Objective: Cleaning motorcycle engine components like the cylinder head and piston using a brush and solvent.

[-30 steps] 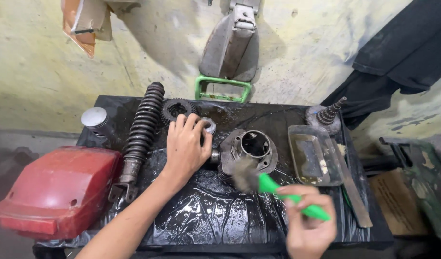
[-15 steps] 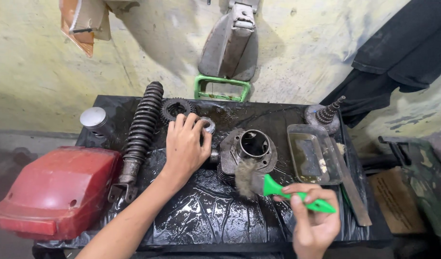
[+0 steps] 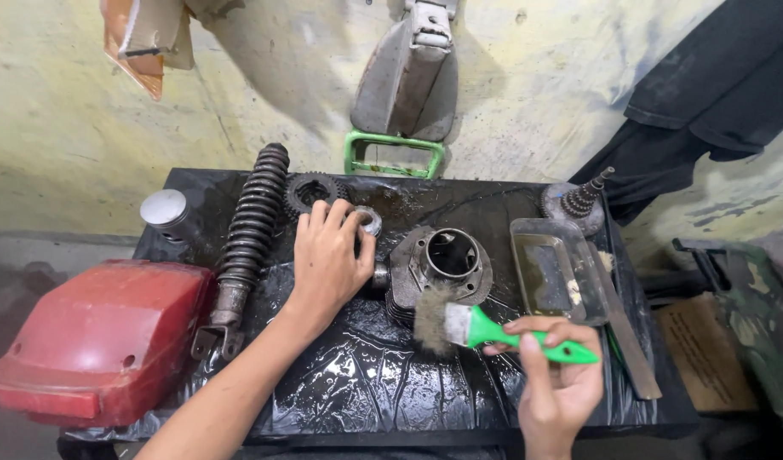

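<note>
The right hand (image 3: 562,383) is closed around the green handle of a brush (image 3: 485,326), whose dirty bristles press on the front of a finned metal cylinder (image 3: 438,268) lying mid-desk (image 3: 357,392). The left hand (image 3: 327,260) rests open, fingers spread, just left of the cylinder, seemingly touching a small ring (image 3: 370,220). A black coil spring (image 3: 248,226) lies further left, a shallow metal tray (image 3: 551,271) to the right.

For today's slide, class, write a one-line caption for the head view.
Right hand holds a green-handled brush against an engine cylinder; left hand rests beside it on the wet black table.
</note>
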